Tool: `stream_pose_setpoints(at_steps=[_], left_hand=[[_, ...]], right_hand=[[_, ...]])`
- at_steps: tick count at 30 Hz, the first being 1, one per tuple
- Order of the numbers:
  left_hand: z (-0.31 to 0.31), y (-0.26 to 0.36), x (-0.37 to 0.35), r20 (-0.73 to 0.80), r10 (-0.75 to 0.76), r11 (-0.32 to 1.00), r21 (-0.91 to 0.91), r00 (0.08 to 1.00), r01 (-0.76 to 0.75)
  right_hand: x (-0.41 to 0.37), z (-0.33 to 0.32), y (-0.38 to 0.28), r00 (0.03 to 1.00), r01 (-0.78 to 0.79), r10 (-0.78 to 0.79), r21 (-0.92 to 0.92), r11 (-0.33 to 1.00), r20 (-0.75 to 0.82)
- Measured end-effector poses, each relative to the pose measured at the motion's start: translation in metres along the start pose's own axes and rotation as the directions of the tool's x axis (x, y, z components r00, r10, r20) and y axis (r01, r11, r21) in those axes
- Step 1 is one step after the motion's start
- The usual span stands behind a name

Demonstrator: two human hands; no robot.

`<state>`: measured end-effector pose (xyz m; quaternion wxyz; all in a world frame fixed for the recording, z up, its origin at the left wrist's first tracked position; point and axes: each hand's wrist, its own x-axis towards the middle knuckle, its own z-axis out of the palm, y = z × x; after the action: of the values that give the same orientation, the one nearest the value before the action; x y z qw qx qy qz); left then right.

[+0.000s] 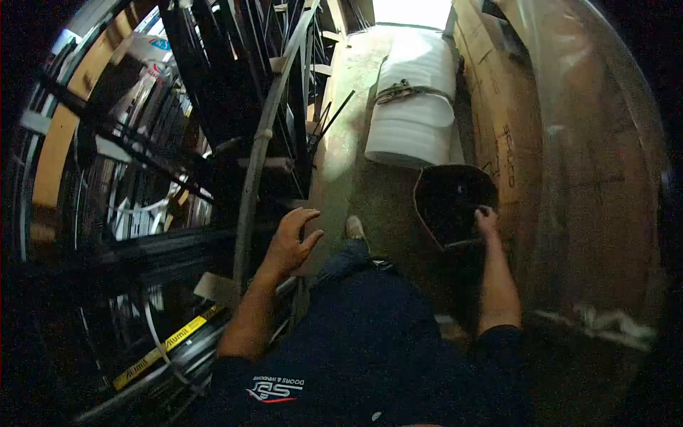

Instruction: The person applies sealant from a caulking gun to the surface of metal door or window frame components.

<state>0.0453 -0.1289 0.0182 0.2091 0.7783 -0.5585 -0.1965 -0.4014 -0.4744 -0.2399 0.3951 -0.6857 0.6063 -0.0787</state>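
My left hand (293, 240) is raised at the centre left with its fingers apart and nothing in it, near the metal racking. At the right, my right hand (486, 220) is closed at the right side of a dark, open-looking container or bag (452, 203). Whether its fingers grip that dark object is too dim to tell. Just beyond the dark object lies a big white foam roll (409, 135), with a dark strap (413, 92) tied around it.
Racks of long dark profiles (277, 107) fill the left side, with a yellow-labelled bundle (185, 332) low down. Tall cardboard packages (498, 107) line the right. A shoe (355, 227) stands on the concrete floor (348, 135).
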Motion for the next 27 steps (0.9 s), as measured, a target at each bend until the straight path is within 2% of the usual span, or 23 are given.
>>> stream_pose_setpoints(at_steps=[2,5,7,8,9,12,13,14,16,17,19,21,22,24,26,27], left_hand=[[-0.010,-0.006,0.035,-0.009,-0.014,1.000,0.025,1.000,0.014],[-0.026,-0.022,0.112,-0.005,0.020,0.999,0.026,1.000,-0.020],[-0.034,-0.030,0.173,0.026,0.073,0.997,-0.020,0.997,-0.072],[-0.039,-0.032,0.205,0.026,0.092,0.995,-0.027,0.995,-0.091],[-0.043,-0.032,0.237,0.061,0.128,0.992,-0.014,0.990,-0.128],[-0.041,-0.041,0.336,0.205,0.151,0.988,-0.001,0.967,-0.154],[-0.036,-0.045,0.363,0.282,0.149,0.987,0.020,0.948,-0.161],[-0.029,-0.053,0.387,0.292,0.156,0.985,0.023,0.944,-0.170],[-0.008,-0.077,0.446,0.380,0.078,0.996,-0.073,0.922,-0.054],[0.001,-0.090,0.475,0.382,0.091,0.995,-0.070,0.919,-0.070],[0.028,-0.124,0.523,0.538,-0.074,0.982,-0.105,0.840,0.154],[0.073,-0.191,0.562,0.525,-0.171,0.979,-0.003,0.834,0.203],[0.077,-0.207,0.577,0.562,-0.305,0.940,0.049,0.768,0.338],[0.093,-0.256,0.597,0.593,-0.357,0.929,0.147,0.722,0.339],[0.076,-0.268,0.621,0.612,-0.357,0.933,0.197,0.706,0.301],[0.069,-0.272,0.634,0.637,-0.353,0.936,0.237,0.686,0.262]], right_hand=[[0.043,0.001,-0.006,0.987,-0.021,0.057,0.232,0.972,-0.148],[0.062,0.033,-0.009,0.991,-0.025,0.065,0.322,0.947,-0.114],[0.062,0.081,0.033,0.968,-0.171,0.188,0.112,0.979,-0.169],[0.038,0.095,0.025,0.961,-0.268,0.269,0.030,0.963,-0.061],[0.037,0.137,0.075,0.919,-0.394,0.386,0.134,0.909,0.087],[-0.049,0.210,0.095,0.902,-0.325,0.307,0.010,0.946,0.302],[-0.074,0.215,0.092,0.855,-0.420,0.396,0.000,0.907,0.334],[-0.082,0.201,0.057,0.799,-0.528,0.490,0.017,0.849,0.348],[-0.087,0.184,0.019,0.680,-0.712,0.648,0.101,0.694,0.342],[-0.079,0.174,-0.001,0.623,-0.776,0.706,0.157,0.611,0.335],[-0.047,0.155,-0.035,0.533,-0.844,0.784,0.274,0.462,0.318],[0.016,0.126,-0.082,0.480,-0.845,0.827,0.408,0.345,0.294],[0.054,0.114,-0.106,0.472,-0.829,0.837,0.462,0.315,0.278],[0.134,0.086,-0.152,0.495,-0.791,0.839,0.517,0.327,0.227],[0.240,0.102,-0.031,0.782,-0.623,0.567,0.352,0.699,0.258],[0.275,0.062,-0.103,0.735,-0.630,0.649,0.553,0.545,0.197]])
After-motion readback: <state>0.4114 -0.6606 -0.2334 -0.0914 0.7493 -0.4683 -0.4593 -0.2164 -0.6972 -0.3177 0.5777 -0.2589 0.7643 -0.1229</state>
